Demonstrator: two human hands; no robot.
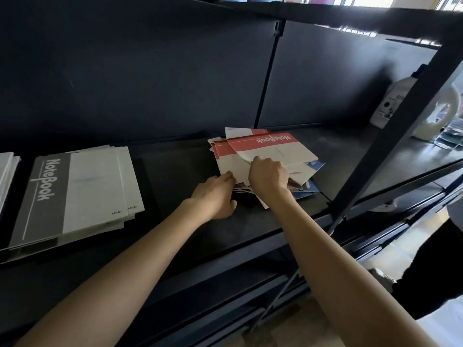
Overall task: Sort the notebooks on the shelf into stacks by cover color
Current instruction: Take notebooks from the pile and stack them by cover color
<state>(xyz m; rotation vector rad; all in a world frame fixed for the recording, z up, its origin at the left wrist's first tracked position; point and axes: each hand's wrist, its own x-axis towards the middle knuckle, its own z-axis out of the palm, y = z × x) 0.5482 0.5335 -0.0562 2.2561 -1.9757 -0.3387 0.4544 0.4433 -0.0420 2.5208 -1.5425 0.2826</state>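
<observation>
Shelf, mixed pile at centre: right hand grips the top red notebook; left hand pinches lower edges. One grey stack left; one white bottle behind the post.

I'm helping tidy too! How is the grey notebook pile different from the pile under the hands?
The grey pile shows one colour; the messy pile mixes red and blue covers. The grey pile lies untouched; the left hand and right hand hold the fanned-out messy pile. Both sit on the black shelf and say NoteBook.
</observation>
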